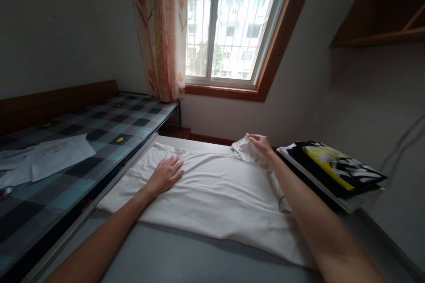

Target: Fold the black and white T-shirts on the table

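Your left arm reaches in from the lower left, and your left hand [166, 173] lies palm down, fingers spread and gripping nothing, flat on the white garment [212, 177]. Your right arm stretches forward from the lower right, with your right hand [261, 143] pinching a lifted bit of the fabric at its far edge between thumb and fingers. The garment lies spread across the table [179, 252], its body nearer you than that pinch and running leftward under your other palm (a stack of folded clothes [338, 168] sits just beyond your right forearm).
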Demonstrator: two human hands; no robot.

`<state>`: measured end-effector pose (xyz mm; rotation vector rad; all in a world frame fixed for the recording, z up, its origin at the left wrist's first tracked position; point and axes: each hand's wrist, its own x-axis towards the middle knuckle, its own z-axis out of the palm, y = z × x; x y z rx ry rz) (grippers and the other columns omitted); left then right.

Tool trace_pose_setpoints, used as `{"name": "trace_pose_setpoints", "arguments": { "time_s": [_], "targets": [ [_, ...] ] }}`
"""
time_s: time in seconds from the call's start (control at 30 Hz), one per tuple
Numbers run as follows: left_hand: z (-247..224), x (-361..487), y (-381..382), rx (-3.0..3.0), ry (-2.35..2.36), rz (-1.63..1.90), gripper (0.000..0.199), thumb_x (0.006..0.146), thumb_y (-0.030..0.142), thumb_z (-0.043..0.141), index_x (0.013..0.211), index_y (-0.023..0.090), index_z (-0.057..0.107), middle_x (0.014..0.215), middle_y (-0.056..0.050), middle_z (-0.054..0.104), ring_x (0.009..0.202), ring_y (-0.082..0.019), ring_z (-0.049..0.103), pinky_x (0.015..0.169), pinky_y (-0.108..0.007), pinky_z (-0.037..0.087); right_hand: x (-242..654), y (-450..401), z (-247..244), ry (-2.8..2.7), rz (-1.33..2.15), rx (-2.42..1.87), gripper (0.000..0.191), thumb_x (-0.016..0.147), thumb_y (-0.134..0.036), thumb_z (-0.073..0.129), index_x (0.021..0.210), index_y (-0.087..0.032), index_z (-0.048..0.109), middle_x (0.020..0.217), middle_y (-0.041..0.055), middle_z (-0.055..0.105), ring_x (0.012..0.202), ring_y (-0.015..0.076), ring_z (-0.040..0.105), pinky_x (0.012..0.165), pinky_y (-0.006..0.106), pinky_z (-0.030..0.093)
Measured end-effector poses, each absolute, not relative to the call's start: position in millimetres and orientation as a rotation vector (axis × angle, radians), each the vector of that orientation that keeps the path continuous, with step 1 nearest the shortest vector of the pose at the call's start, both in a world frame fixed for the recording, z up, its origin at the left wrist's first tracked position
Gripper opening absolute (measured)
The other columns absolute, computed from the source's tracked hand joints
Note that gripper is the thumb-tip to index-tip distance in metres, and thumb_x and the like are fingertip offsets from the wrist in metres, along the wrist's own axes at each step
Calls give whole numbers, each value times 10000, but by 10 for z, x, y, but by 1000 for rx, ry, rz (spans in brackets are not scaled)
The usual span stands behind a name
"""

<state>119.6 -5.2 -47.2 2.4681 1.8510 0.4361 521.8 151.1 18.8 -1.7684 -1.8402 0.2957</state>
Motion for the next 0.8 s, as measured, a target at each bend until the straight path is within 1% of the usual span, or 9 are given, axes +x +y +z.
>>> {"name": "trace_pose_setpoints", "arguments": {
  "time_s": [0.07, 0.17, 0.23, 0.3, 0.37, 0.5, 0.63, 0.7, 0.8],
  "targets": [
    [-460, 1201, -52, 2472, 1856, 426, 499, 963, 488, 360, 1375, 261, 527, 1505, -74, 428, 1400, -281, 354, 1150, -516, 252, 5274, 1270, 288, -1828, 347, -1598, 402, 885, -379, 463, 1080, -143, 723, 1170, 122, 696, 1090, 239, 627, 924, 323, 470],
    [-455, 1207, -48, 2479, 1860, 435, 485, 962, 482, 368, 1358, 263, 541, 1492, -77, 447, 1390, -278, 369, 1147, -511, 257, 5412, 768, 378, -1993, 664, -1389, 462, 833, -568, 513, 845, -178, 760, 992, 94, 745, 1003, 269, 648, 919, 355, 471],
    [-454, 1212, -36, 2472, 1870, 458, 470, 957, 484, 382, 1337, 272, 559, 1476, -73, 469, 1380, -277, 381, 1141, -505, 268, 5535, 456, 382, -2173, 892, -1399, 525, 784, -661, 536, 762, -184, 755, 878, 83, 749, 904, 265, 661, 855, 347, 491],
    [-440, 1230, -14, 2448, 1892, 487, 444, 952, 477, 394, 1297, 278, 590, 1445, -69, 504, 1356, -275, 410, 1130, -495, 288, 5676, 250, 343, -2237, 919, -1447, 564, 769, -704, 525, 695, -183, 729, 815, 84, 737, 835, 253, 656, 791, 331, 497],
    [-406, 1285, 17, 2412, 1906, 535, 414, 949, 462, 405, 1242, 271, 627, 1393, -70, 553, 1310, -268, 459, 1112, -478, 318, 5815, 174, 280, -2185, 803, -1507, 583, 782, -711, 490, 662, -179, 696, 780, 91, 720, 785, 244, 648, 738, 324, 491],
    [-273, 1589, 91, 2391, 1844, 626, 376, 932, 443, 451, 1188, 253, 649, 1280, -79, 624, 1217, -272, 523, 1050, -464, 383, 5976, 268, 154, -1979, 623, -1680, 465, 797, -612, 515, 714, -178, 660, 779, 94, 708, 733, 229, 644, 670, 310, 479],
    [-112, 2144, 173, 2459, 1623, 627, 357, 891, 393, 543, 1192, 233, 649, 1184, -90, 668, 1141, -286, 561, 1005, -455, 409, 5873, 391, 33, -1828, 676, -1901, 313, 820, -440, 544, 865, -149, 651, 725, 87, 695, 675, 218, 646, 605, 286, 471],
    [-48, 2450, 230, 2433, 1556, 617, 377, 867, 362, 582, 1216, 232, 640, 1160, -96, 683, 1128, -289, 572, 1002, -449, 407, 5771, 423, -44, -1792, 611, -1998, 314, 820, -406, 559, 942, -133, 655, 771, 100, 706, 718, 231, 661, 625, 285, 480],
    [4, 2854, 351, 2288, 1515, 593, 421, 845, 356, 600, 1248, 238, 625, 1154, -104, 692, 1120, -289, 589, 975, -428, 426, 5663, 461, -186, -1788, 319, -2074, 357, 822, -388, 562, 1072, -148, 652, 940, 121, 717, 860, 256, 676, 709, 300, 495]
  ]
}}
